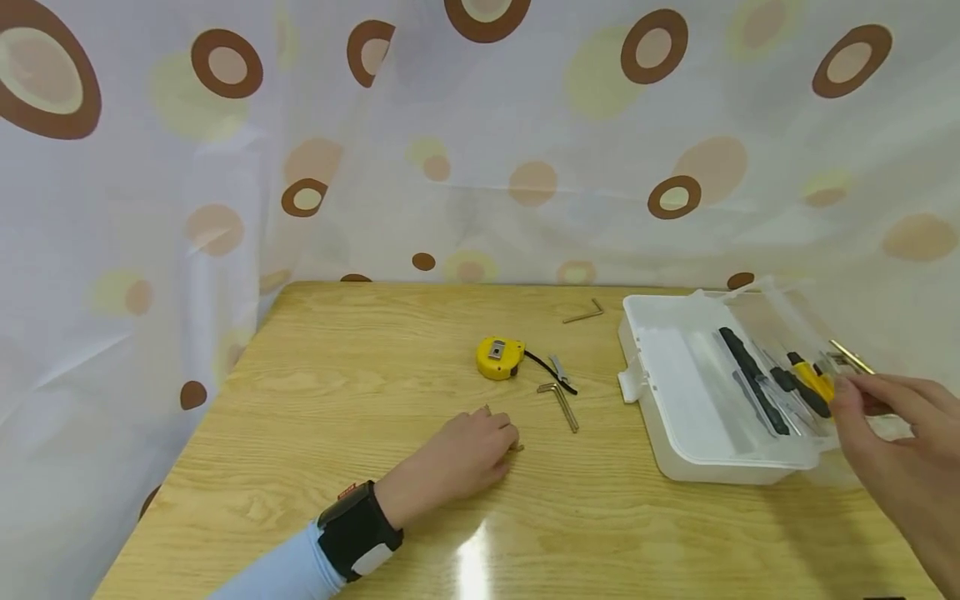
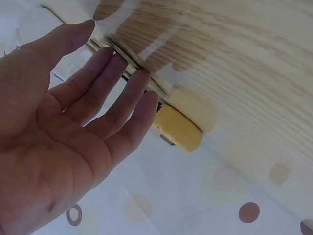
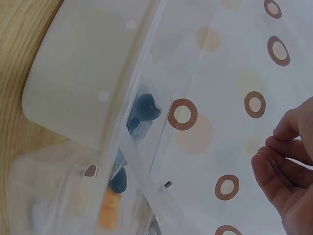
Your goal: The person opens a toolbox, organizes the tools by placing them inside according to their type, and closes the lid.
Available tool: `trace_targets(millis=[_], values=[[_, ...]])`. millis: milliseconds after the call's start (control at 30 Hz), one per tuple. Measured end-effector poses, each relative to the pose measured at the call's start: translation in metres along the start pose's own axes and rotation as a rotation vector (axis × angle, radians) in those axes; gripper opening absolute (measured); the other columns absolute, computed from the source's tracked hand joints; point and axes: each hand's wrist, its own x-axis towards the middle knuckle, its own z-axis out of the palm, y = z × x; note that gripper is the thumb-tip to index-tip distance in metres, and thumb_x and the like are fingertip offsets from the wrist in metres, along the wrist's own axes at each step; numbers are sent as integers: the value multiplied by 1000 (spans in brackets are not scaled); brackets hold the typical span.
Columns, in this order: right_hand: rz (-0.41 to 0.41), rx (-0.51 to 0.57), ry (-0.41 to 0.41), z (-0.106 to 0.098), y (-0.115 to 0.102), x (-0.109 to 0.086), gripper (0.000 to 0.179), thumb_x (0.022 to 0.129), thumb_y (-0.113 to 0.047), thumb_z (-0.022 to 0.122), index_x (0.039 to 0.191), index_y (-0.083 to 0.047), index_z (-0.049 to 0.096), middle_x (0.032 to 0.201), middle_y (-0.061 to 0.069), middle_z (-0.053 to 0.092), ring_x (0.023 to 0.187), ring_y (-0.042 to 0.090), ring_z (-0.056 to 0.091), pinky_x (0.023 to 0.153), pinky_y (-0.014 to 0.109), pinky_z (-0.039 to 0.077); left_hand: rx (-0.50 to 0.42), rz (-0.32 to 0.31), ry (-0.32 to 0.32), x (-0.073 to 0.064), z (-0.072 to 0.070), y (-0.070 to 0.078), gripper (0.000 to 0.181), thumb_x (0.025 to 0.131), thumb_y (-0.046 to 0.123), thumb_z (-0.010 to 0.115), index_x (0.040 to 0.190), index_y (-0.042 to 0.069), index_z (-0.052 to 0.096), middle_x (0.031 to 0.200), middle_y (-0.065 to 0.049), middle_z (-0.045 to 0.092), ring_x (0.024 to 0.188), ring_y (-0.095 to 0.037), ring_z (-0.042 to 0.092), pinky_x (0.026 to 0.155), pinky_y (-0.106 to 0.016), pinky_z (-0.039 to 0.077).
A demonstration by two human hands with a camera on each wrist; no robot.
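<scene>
My left hand [image 1: 461, 454] lies low over the tabletop, its fingers loosely bent and thumb apart in the left wrist view. Brass-coloured hex keys [image 2: 131, 58] lie at its fingertips, and their ends show past the hand in the head view. Just beyond are more bent hex keys [image 1: 565, 407] and a yellow tape measure [image 1: 497, 358] with a black strap [image 1: 547, 367]. My right hand [image 1: 903, 429] is beside the toolbox's clear lid, thumb close to the fingertips. A brass rod [image 1: 852, 357] rises from the lid behind those fingers; nothing shows within them in the right wrist view.
The white toolbox [image 1: 693, 458] stands open at the right. Its clear section holds a black-handled tool [image 1: 752, 379], a yellow-and-black tool [image 1: 813, 379] and other tools. One hex key [image 1: 585, 315] lies near the table's back edge. A patterned curtain [image 1: 480, 125] hangs behind the table.
</scene>
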Motion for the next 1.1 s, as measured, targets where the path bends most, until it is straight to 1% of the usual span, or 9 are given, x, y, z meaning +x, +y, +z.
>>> trace_targets(millis=[133, 233, 433, 567, 667, 767, 933, 1033, 1100], values=[[-70, 63, 32, 3, -6, -1, 38, 94, -19, 62, 94, 18, 72, 90, 38, 65, 96, -31, 42, 82, -6, 32, 9, 9, 9, -3, -1, 0, 9, 98, 23, 69, 100, 15, 73, 94, 2, 66, 77, -12, 61, 67, -27, 52], [-127, 129, 79, 7, -11, -3, 45, 95, -25, 62, 91, 18, 73, 88, 27, 70, 96, -28, 48, 82, -5, 37, 22, 31, 11, -3, 0, 0, 9, 99, 22, 69, 97, 16, 76, 86, 3, 64, 69, -9, 55, 63, -25, 49], [-115, 77, -11, -1, -28, -3, 47, 96, -29, 60, 96, 17, 73, 92, 32, 68, 97, -30, 43, 81, -9, 34, -48, 70, 29, -5, 1, -2, 6, 98, 15, 69, 95, 15, 73, 84, 3, 63, 70, -7, 56, 61, -21, 47], [-111, 59, -26, -4, -33, -5, 39, 94, -23, 64, 96, 15, 74, 91, 31, 68, 99, -30, 42, 76, -9, 34, -61, 13, 27, -9, -2, -6, 10, 98, 13, 67, 107, 14, 69, 98, 1, 65, 81, -10, 63, 66, -24, 51], [-124, 84, -12, -2, -35, -7, 49, 96, -33, 64, 94, 15, 74, 90, 32, 68, 100, -30, 45, 76, -9, 35, -20, -63, 5, -13, -4, -10, 10, 97, 12, 67, 106, 15, 70, 97, 1, 65, 78, -13, 63, 64, -27, 49], [-153, 116, 2, 0, -39, -10, 61, 97, -45, 60, 91, 15, 74, 88, 32, 67, 100, -29, 47, 79, -8, 37, 6, -87, -1, -18, -5, -14, 6, 96, 11, 69, 99, 14, 73, 89, 0, 65, 74, -14, 62, 61, -28, 48], [-238, 138, 49, 5, -50, -9, 64, 98, -49, 58, 87, 11, 76, 83, 27, 69, 101, -28, 47, 83, -7, 37, -3, -29, 23, -20, -4, -17, 3, 91, 11, 74, 90, 13, 74, 83, 0, 66, 72, -13, 63, 60, -26, 49], [-306, 195, 118, 16, -59, -11, 57, 97, -44, 62, 83, 9, 77, 76, 24, 69, 102, -25, 51, 89, -5, 37, -38, 19, -9, -20, -4, -18, 16, 89, 9, 74, 78, 13, 65, 72, 4, 55, 63, -6, 48, 56, -20, 38], [-343, 212, 109, 21, -67, -13, 56, 98, -44, 62, 80, 7, 77, 72, 21, 68, 97, -22, 54, 85, -4, 40, -67, 46, -47, -19, -5, -17, 26, 87, 8, 74, 71, 15, 54, 68, 6, 44, 62, -5, 36, 55, -19, 30]])
